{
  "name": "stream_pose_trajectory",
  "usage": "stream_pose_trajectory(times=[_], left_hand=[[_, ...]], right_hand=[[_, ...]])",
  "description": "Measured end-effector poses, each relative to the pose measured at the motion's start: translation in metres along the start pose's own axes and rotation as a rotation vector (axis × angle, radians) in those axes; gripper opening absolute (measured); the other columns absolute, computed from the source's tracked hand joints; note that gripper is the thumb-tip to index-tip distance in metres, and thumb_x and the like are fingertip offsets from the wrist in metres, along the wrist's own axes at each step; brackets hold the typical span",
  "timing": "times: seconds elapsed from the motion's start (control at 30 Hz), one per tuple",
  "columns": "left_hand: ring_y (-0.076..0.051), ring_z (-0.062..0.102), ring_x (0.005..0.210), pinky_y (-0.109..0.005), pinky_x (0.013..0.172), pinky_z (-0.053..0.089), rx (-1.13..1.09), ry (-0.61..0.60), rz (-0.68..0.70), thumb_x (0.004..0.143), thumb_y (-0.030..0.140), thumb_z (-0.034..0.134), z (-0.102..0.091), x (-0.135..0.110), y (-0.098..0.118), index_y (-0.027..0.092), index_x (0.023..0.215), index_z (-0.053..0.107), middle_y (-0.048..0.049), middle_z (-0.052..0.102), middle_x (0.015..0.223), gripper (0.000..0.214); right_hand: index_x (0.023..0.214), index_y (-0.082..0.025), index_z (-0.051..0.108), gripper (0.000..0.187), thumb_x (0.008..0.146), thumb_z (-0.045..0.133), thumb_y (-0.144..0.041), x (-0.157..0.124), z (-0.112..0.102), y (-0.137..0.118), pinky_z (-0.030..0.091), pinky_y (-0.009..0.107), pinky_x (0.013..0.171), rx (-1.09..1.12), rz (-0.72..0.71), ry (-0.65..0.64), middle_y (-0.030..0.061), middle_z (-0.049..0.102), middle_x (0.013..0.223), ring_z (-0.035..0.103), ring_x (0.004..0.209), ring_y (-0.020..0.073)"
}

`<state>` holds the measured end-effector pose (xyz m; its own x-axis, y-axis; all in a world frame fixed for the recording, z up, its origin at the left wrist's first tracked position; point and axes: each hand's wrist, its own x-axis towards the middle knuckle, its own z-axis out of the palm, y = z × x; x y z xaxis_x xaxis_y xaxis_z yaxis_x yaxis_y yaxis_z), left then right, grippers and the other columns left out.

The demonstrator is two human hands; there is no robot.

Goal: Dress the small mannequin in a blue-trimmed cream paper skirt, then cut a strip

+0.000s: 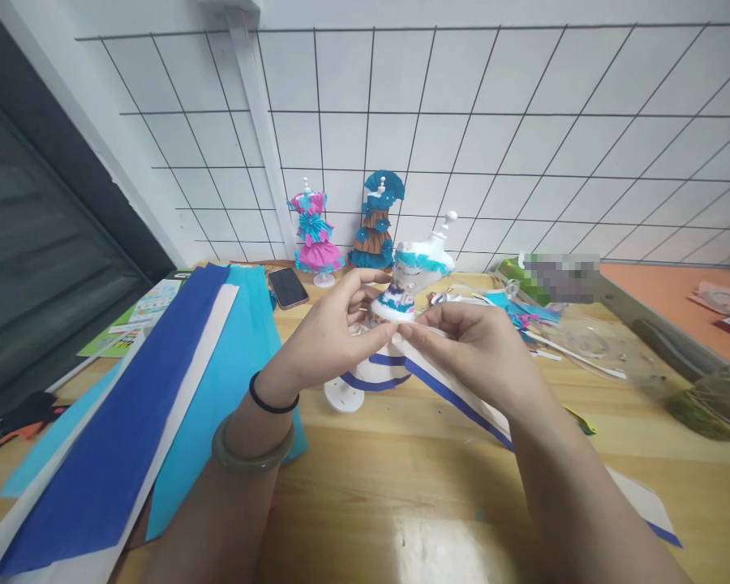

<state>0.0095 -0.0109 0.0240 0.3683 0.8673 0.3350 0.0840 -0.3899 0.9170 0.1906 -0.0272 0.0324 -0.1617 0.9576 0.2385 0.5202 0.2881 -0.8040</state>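
A small white dress-form mannequin (422,272) tilts to the right over the table, with teal and purple scraps of paper on its bust and waist. My left hand (349,320) is closed around its waist, the thumb pressing at the hip. Around the lower part runs a white paper strip with a blue edge (450,389), one layer forming a skirt. My right hand (462,341) pinches this strip close to the left thumb, and its long tail passes under my right forearm. Below the skirt shows the round white base (344,396). My left fingertips are partly hidden behind the mannequin.
Two dressed mannequins, one pink and blue (316,235), one teal and brown (375,223), stand by the wall. A phone (288,289) lies nearby. Blue crepe paper sheets (139,389) cover the left side. Paper scraps (523,312) and a clear jar (721,401) are on the right.
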Motion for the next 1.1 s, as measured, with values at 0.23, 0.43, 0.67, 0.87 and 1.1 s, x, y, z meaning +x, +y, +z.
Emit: stream_pose_trajectory(times=[0.23, 0.43, 0.67, 0.87, 1.1], left_hand=[[-0.02, 0.06, 0.102, -0.032, 0.085, 0.05, -0.079, 0.063, -0.028, 0.073, 0.027, 0.071, 0.004, 0.004, -0.005, 0.022, 0.113, 0.047, -0.007, 0.061, 0.111, 0.046], [-0.018, 0.063, 0.094, -0.029, 0.08, 0.051, -0.127, 0.09, -0.034, 0.073, 0.027, 0.071, 0.004, 0.009, -0.013, 0.018, 0.109, 0.052, -0.0064, 0.064, 0.103, 0.041], [-0.017, 0.064, 0.091, -0.027, 0.078, 0.052, -0.078, 0.098, -0.047, 0.072, 0.028, 0.071, 0.003, 0.01, -0.018, 0.018, 0.108, 0.053, -0.0052, 0.066, 0.1, 0.041], [-0.016, 0.063, 0.089, -0.027, 0.077, 0.05, -0.019, 0.073, -0.053, 0.077, 0.024, 0.064, 0.006, 0.009, -0.015, 0.018, 0.106, 0.051, -0.0049, 0.064, 0.098, 0.032], [-0.015, 0.06, 0.092, -0.026, 0.078, 0.049, -0.008, 0.074, -0.048, 0.079, 0.02, 0.058, 0.007, 0.009, -0.011, 0.018, 0.105, 0.049, -0.0046, 0.062, 0.099, 0.027]], right_hand=[[0.064, -0.016, 0.063, 0.031, 0.077, 0.062, -0.044, 0.001, 0.005, 0.001, 0.034, 0.021, 0.044, -0.081, -0.019, 0.049, 0.0011, 0.06, 0.055, 0.05, 0.052, 0.0116], [0.073, -0.016, 0.067, 0.029, 0.081, 0.058, -0.042, 0.001, 0.001, 0.004, 0.037, 0.021, 0.047, -0.102, -0.049, -0.036, 0.0021, 0.064, 0.062, 0.052, 0.054, 0.0123], [0.069, -0.016, 0.063, 0.031, 0.082, 0.056, -0.043, 0.002, -0.007, 0.004, 0.033, 0.02, 0.043, -0.136, -0.042, -0.085, -0.001, 0.053, 0.056, 0.043, 0.05, 0.0101], [0.072, -0.017, 0.063, 0.031, 0.084, 0.053, -0.044, 0.002, -0.002, 0.006, 0.033, 0.021, 0.045, -0.138, -0.068, -0.101, 0.0001, 0.056, 0.06, 0.046, 0.053, 0.0114], [0.074, -0.018, 0.062, 0.026, 0.084, 0.054, -0.04, 0.002, 0.004, 0.009, 0.037, 0.023, 0.051, -0.168, -0.056, -0.07, 0.0017, 0.065, 0.066, 0.053, 0.058, 0.0136]])
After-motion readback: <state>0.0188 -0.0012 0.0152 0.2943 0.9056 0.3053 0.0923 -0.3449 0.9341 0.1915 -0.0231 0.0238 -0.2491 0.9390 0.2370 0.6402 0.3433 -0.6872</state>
